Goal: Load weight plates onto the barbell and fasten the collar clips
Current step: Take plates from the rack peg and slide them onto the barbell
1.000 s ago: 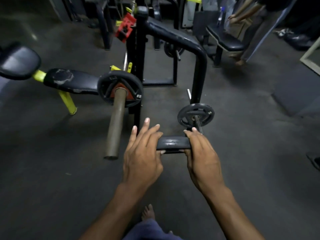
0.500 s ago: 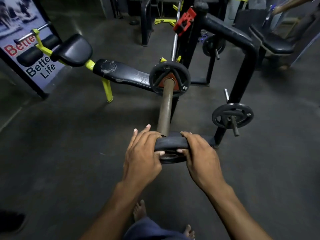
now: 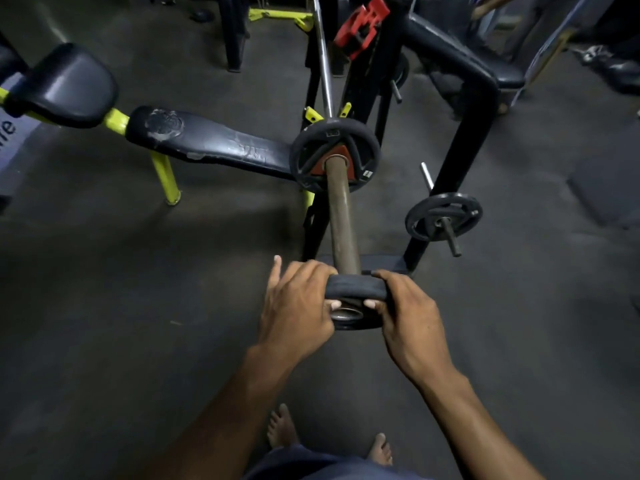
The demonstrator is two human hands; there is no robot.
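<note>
At lower centre the left hand (image 3: pixel 298 306) and right hand (image 3: pixel 408 310) clasp a small plate (image 3: pixel 356 292) by its rim, likely to keep its hole square on the barbell sleeve (image 3: pixel 341 216), which runs up-frame to a loaded plate (image 3: pixel 304 157) at centre

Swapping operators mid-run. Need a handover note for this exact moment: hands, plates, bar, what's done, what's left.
Left hand: grip on the left edge of the small black round weight plate.
Right hand: grip on its right edge.
The plate sits at the near tip of the brown metal barbell sleeve, its hole at the sleeve's end.
Done: one large black plate with red hub is seated far up the sleeve.
Left: slide the small plate up to it, then fit a collar. The red collar clip hangs on the rack. Another small black plate remains on the rack's peg.
</note>
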